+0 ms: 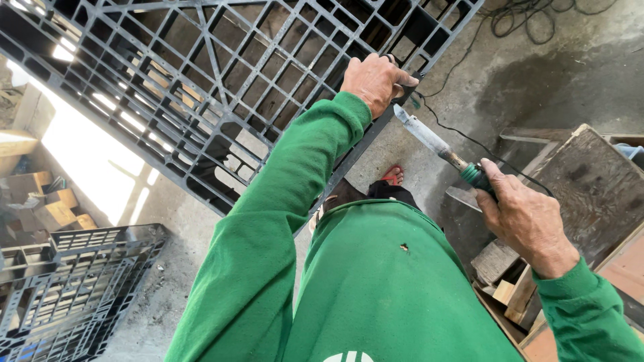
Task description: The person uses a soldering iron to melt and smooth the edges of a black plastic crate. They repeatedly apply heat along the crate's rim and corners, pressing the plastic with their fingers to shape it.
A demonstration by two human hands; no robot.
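Left hand (374, 79) gripped the edge of a black plastic pallet (201, 80); right hand (523, 218) clasped a green-handled soldering iron (436, 144), blade tip just beside the left hand.

Open floor (510, 74) right of pallet (201, 87), wooden boards (590, 188) crowding lower right

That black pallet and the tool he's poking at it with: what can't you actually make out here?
Head view only:
- Black plastic pallet: its top and left run off the picture's edges.
- Spot gripped by the left hand: covered by the fingers.
- Tool: its green handle is mostly wrapped by the right hand.
- Black cable: its far end leaves the frame.
- Foot in a red sandal: mostly hidden behind the green shirt.
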